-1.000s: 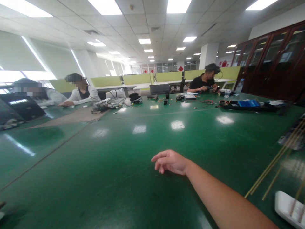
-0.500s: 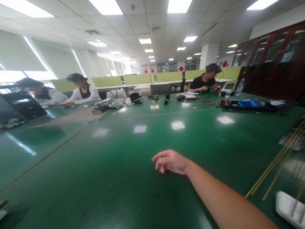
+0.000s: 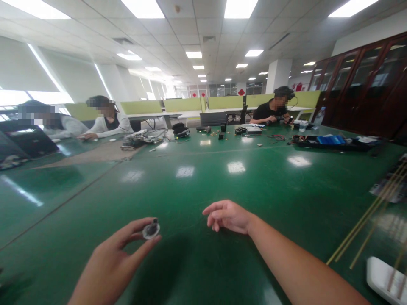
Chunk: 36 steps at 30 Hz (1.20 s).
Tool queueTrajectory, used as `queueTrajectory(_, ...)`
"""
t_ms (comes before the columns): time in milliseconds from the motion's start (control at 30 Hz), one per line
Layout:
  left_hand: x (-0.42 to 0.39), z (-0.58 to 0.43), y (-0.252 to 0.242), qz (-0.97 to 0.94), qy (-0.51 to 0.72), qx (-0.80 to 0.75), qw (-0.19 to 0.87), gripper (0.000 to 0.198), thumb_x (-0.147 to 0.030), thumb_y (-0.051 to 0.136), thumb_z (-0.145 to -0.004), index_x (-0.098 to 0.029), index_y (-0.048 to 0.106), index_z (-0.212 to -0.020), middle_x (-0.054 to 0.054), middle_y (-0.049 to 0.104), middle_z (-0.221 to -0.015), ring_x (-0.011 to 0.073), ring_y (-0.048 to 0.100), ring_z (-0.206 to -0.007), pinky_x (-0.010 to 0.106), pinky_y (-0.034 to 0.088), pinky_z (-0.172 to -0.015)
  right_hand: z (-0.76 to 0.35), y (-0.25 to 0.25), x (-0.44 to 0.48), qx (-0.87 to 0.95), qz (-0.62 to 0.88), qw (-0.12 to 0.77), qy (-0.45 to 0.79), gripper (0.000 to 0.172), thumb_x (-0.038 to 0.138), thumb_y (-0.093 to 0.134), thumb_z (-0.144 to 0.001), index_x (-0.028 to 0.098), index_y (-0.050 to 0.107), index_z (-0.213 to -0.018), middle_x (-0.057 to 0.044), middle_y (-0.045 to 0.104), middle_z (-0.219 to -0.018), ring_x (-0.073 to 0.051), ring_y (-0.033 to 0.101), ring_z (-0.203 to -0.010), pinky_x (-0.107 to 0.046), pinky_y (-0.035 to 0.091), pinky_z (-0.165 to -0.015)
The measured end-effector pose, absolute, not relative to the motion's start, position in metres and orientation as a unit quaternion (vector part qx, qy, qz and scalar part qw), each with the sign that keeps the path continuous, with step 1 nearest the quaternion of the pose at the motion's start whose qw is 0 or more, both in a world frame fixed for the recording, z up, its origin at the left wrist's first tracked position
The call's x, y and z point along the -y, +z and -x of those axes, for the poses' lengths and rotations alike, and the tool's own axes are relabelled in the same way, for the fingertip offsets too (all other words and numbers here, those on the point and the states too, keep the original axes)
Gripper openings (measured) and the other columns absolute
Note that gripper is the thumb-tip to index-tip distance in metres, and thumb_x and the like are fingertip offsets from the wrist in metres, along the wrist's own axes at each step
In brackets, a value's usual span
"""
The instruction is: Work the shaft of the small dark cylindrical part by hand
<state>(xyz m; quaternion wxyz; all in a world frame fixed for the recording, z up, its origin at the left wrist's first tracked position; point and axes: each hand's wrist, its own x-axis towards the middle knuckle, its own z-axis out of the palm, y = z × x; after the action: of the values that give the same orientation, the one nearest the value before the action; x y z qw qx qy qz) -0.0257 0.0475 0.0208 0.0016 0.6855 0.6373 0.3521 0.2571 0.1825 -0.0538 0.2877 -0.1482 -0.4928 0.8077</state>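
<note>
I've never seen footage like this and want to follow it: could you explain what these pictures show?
There is no machine here, only a person's two bare hands. The single camera is worn on that person's head, looking forward and down, so their arms enter from the bottom edge. The left hand pinches a small round piece, dark with a pale rim; I can't tell what it is. The right hand holds nothing visible, its fingers loosely bent. Below is a green tabletop. At right are thin yellowish rods and a white dish; farther off are small black blocks. Other people sit around the table.
</note>
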Motion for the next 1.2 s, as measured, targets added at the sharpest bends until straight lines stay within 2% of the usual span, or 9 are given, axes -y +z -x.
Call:
queueTrajectory(100,-0.082,-0.011,0.017,-0.735,0.341,-0.582,0.065,0.043,-0.059,0.062,-0.084,-0.027,0.067,-0.112,0.002,0.072,-0.102,0.021,0.07,-0.085,0.03,0.06,-0.076,-0.254,-0.055,-0.183,0.512,0.174,0.329,0.775,0.039,0.034,0.081,-0.069,0.011,0.07,-0.098,-0.004,0.069,-0.074,-0.01,0.057,-0.053,-0.025,0.043,-0.054)
queueTrajectory(233,-0.105,-0.029,-0.002,-0.781,0.325,-0.53,0.058,0.03,-0.042,0.062,-0.088,-0.026,0.066,-0.113,0.004,0.069,-0.106,0.021,0.067,-0.094,0.031,0.057,-0.084,-0.248,-0.054,-0.18,0.59,0.244,0.415,0.647,0.038,0.023,0.08,-0.066,0.013,0.067,-0.101,0.0,0.065,-0.076,-0.007,0.051,-0.051,-0.022,0.039,-0.051)
queueTrajectory(300,-0.107,-0.028,-0.014,-0.781,0.332,-0.527,0.037,0.03,-0.037,0.062,-0.088,-0.027,0.063,-0.116,0.003,0.068,-0.108,0.0203,0.066,-0.096,0.031,0.056,-0.086,-0.246,-0.053,-0.177,0.64,0.268,0.409,0.593,0.044,0.018,0.078,-0.065,0.015,0.066,-0.107,-0.001,0.065,-0.084,-0.005,0.047,-0.052,-0.021,0.038,-0.051)
queueTrajectory(433,-0.103,-0.023,-0.03,-0.786,0.345,-0.513,0.008,0.025,-0.033,0.063,-0.089,-0.027,0.062,-0.113,0.002,0.067,-0.105,0.0185,0.065,-0.094,0.029,0.054,-0.084,-0.244,-0.051,-0.17,0.713,0.287,0.372,0.521,0.047,0.017,0.076,-0.067,0.019,0.066,-0.113,-0.002,0.065,-0.093,-0.007,0.051,-0.056,-0.022,0.041,-0.055)
queueTrajectory(567,-0.099,-0.024,-0.032,-0.815,0.334,-0.474,-0.008,0.019,-0.029,0.059,-0.092,-0.027,0.061,-0.111,0.002,0.066,-0.104,0.0172,0.064,-0.095,0.028,0.052,-0.086,-0.243,-0.051,-0.167,0.737,0.296,0.356,0.493,0.042,0.019,0.077,-0.068,0.018,0.068,-0.109,-0.001,0.067,-0.089,-0.008,0.052,-0.056,-0.022,0.042,-0.056)
queueTrajectory(800,-0.102,-0.023,-0.039,-0.811,0.342,-0.473,-0.044,0.023,-0.032,0.062,-0.091,-0.028,0.062,-0.114,0.001,0.067,-0.109,0.0179,0.065,-0.098,0.029,0.052,-0.088,-0.244,-0.048,-0.166,0.757,0.324,0.336,0.458,0.036,0.023,0.08,-0.066,0.018,0.072,-0.101,0.0,0.066,-0.078,-0.01,0.053,-0.058,-0.024,0.043,-0.059)
queueTrajectory(1200,-0.101,-0.028,-0.045,-0.812,0.34,-0.473,-0.027,0.024,-0.033,0.061,-0.092,-0.025,0.065,-0.115,0.005,0.067,-0.111,0.0188,0.065,-0.1,0.03,0.055,-0.09,-0.246,-0.047,-0.166,0.802,0.306,0.33,0.393,0.029,0.03,0.079,-0.07,0.02,0.075,-0.097,-0.003,0.069,-0.084,-0.015,0.058,-0.071,-0.027,0.044,-0.065)
